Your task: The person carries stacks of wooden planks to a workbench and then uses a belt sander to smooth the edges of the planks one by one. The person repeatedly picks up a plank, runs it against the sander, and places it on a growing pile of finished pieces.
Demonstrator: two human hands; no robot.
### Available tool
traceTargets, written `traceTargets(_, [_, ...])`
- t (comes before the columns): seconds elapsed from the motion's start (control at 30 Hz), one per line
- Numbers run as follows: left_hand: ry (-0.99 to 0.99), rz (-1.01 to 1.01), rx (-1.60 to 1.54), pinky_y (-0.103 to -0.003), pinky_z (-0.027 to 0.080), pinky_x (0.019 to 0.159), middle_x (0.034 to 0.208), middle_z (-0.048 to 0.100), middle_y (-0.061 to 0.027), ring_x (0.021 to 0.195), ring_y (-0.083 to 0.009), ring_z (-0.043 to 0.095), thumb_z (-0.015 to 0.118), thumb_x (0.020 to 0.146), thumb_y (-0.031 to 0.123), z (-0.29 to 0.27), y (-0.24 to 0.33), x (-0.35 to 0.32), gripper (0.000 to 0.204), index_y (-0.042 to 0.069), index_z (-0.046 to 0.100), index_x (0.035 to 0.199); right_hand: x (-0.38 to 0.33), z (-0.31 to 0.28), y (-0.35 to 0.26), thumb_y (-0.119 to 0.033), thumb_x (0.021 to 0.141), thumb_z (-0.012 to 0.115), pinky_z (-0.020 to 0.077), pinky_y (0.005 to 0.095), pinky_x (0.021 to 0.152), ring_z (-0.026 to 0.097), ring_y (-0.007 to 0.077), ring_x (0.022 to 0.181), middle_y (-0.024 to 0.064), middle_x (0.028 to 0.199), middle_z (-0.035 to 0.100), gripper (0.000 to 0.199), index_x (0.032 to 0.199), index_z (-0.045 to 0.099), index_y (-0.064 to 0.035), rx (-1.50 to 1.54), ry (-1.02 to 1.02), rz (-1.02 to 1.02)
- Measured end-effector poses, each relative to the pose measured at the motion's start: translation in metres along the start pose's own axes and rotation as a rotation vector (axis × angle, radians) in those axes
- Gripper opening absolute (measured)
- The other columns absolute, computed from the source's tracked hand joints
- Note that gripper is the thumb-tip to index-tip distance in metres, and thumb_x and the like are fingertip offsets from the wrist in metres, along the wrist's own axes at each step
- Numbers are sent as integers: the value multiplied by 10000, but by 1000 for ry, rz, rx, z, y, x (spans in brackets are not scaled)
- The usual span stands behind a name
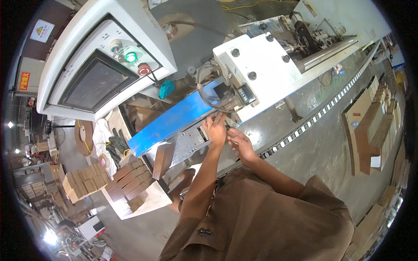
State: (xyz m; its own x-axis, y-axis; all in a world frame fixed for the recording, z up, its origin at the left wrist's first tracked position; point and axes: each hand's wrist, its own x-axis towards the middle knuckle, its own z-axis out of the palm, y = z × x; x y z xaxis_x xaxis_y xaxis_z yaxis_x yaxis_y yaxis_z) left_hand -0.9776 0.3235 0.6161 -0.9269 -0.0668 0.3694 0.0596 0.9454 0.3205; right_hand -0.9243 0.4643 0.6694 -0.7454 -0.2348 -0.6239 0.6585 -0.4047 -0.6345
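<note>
Head view: workshop w/ concrete floor (318,143). Left hand (215,129) rests on grey metal bed (187,145) just below blue guard plate (172,122); right hand (241,143) beside it at bed edge. Grip of both: can't tell, fingers hidden or blurred. White machine head (257,69) just above hands. Control panel w/ dark screen (93,82) upper left. Stacked brown wood blocks (130,185) lower left, black gloves (116,145) nearby.
</note>
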Motion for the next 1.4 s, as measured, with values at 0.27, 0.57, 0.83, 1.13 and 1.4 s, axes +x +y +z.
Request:
traceTargets(0.27, [146, -184, 217, -446, 293, 1015, 1163, 721, 85, 1126, -199, 578, 730, 826, 137, -137, -55, -67, 321, 239, 736, 1130, -1, -3, 11, -163, 977, 579, 509, 334, 940, 604, 184, 1145, 32, 1315, 617, 375, 1342, 573, -77, -15, -23, 77])
traceTargets(0.57, [12, -525, 333, -500, 300, 1089, 1293, 628, -106, 1214, -316, 535, 685, 915, 207, -216, -132, -125, 471, 90, 594, 1362, 8, 34, 15, -192, 1000, 596, 477, 346, 1012, 615, 211, 1146, 75, 1245, 636, 351, 1325, 577, -59, -56, -209, 148])
traceTargets(0.83, [63, -333, 226, -495, 306, 1085, 1248, 637, -109, 1191, -323, 539, 698, 863, 86, -208, -88, -93, 498, 119, 613, 1353, 7, 27, 12, -226, 978, 624, 475, 374, 1043, 604, 224, 1161, 84, 1292, 614, 442, 1375, 530, -57, -20, -136, 203])
traceTargets(1.13, [-49, -102, 95, -493, 372, 1030, 1175, 616, -25, 1119, -268, 565, 677, 865, 132, -67, -78, -56, 433, 174, 660, 1295, 43, 16, 28, -283, 997, 584, 419, 399, 1124, 534, 257, 1260, 82, 1380, 567, 531, 1460, 444, -64, 165, -177, 361])
traceTargets(1.4, [54, -45, 128, -489, 383, 1036, 1211, 681, 54, 1096, -235, 589, 660, 892, 176, -63, -87, -48, 302, 238, 740, 1176, 71, 61, 42, -220, 981, 632, 425, 409, 1111, 549, 247, 1249, 52, 1295, 569, 410, 1345, 501, -83, 275, -215, 325])
